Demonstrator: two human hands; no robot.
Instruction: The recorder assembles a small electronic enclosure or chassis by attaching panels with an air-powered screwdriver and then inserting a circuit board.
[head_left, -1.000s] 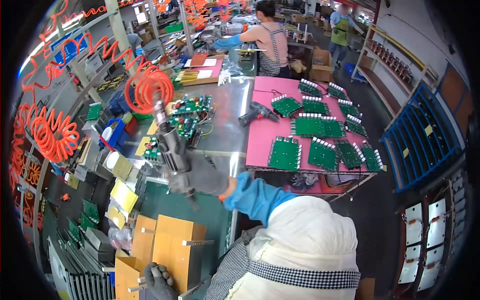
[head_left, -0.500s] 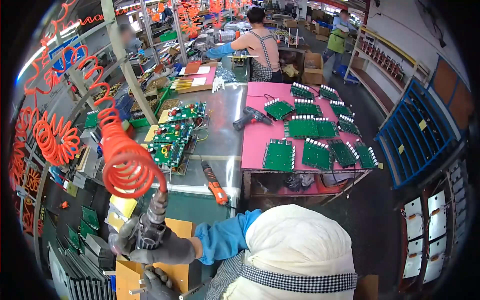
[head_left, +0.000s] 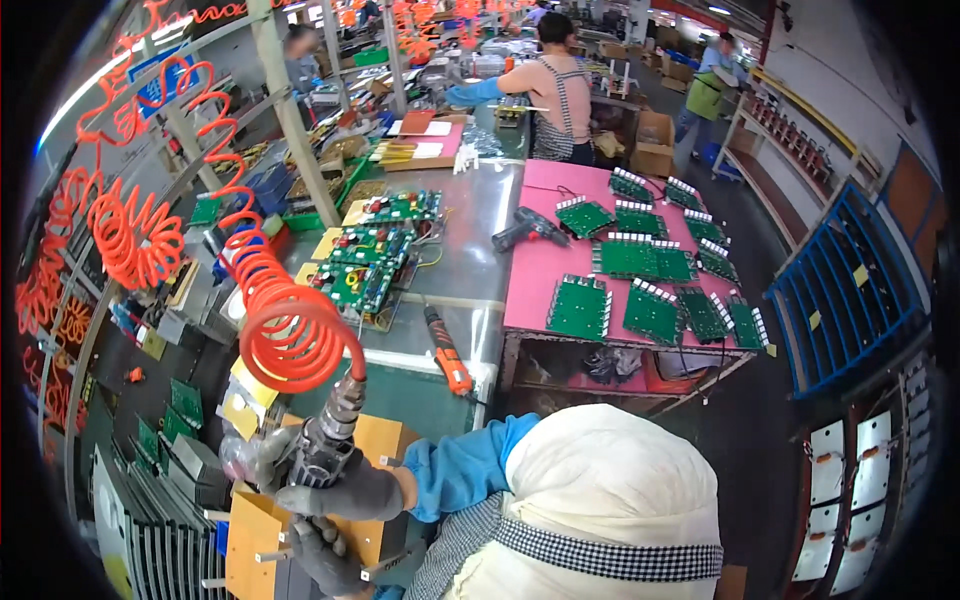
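One air screwdriver (head_left: 325,450) upright, hose-end up.

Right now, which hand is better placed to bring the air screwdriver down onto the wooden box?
The right hand. It already grips the air screwdriver, which hangs from the orange coiled hose just above the wooden box. The left hand is lower, at the box front, with no tool.

Grey gloves on right hand (head_left: 345,490) and left hand (head_left: 325,555); blue sleeve; cream head cloth; checked collar.

steel workbench (head_left: 470,235) | pink table (head_left: 545,290) | blue rack (head_left: 850,290) | dark floor (head_left: 770,420)
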